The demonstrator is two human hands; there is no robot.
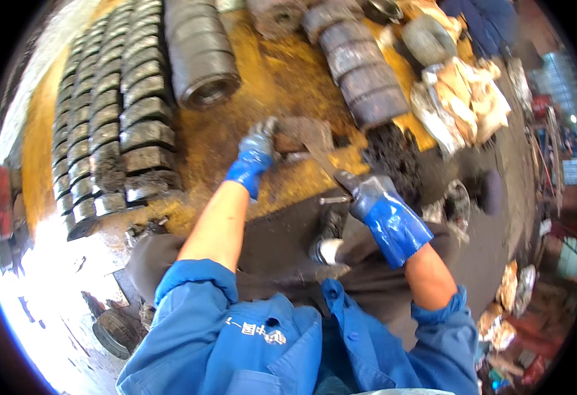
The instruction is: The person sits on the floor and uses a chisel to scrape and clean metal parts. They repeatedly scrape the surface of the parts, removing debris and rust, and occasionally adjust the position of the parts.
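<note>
My left hand (259, 143), in a grey and blue rubber glove, is closed on the left end of a brown, slightly curved block (306, 133) lying on the yellow bench. In the matching glove, my right hand (372, 193) grips the dark handle of a knife (321, 160) with a long flat blade. The blade slants up and left, its tip over the block's near side. Whether the tip touches the block I cannot tell.
Curved dark blocks (147, 125) stand in several rows at the left. Behind my hands lie a dark ribbed cylinder (199, 52) and a row of brown rings (361, 69). Black shavings (393, 161) are heaped right of the block, below crumpled plastic and paper wrapping (463, 99).
</note>
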